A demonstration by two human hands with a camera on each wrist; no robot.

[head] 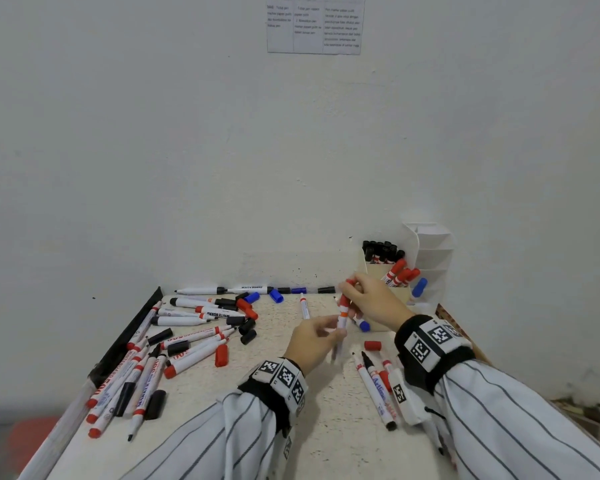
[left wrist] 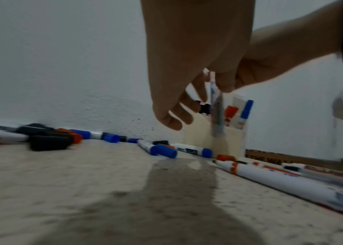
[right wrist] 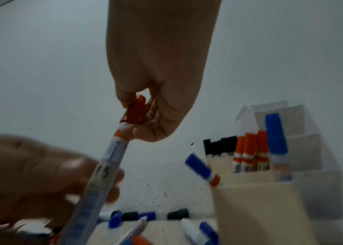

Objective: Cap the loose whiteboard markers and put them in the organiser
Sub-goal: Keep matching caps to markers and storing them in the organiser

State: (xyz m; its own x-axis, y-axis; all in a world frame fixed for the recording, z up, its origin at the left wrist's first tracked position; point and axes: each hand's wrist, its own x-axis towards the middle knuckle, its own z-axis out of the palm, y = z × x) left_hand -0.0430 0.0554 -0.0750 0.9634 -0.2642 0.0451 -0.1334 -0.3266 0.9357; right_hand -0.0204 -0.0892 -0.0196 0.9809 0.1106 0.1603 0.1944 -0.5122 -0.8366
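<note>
Over our table (head: 329, 427), our left hand (head: 312, 344) grips the marker (head: 342, 320) barrel while our right hand (head: 371, 299) pinches its red cap (right wrist: 134, 111), plainly seated only from the right wrist; organiser (head: 426, 268) just behind.

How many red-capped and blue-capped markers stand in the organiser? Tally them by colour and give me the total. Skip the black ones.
In the organiser:
Red-capped markers: 3
Blue-capped marker: 1
Total: 4
</note>
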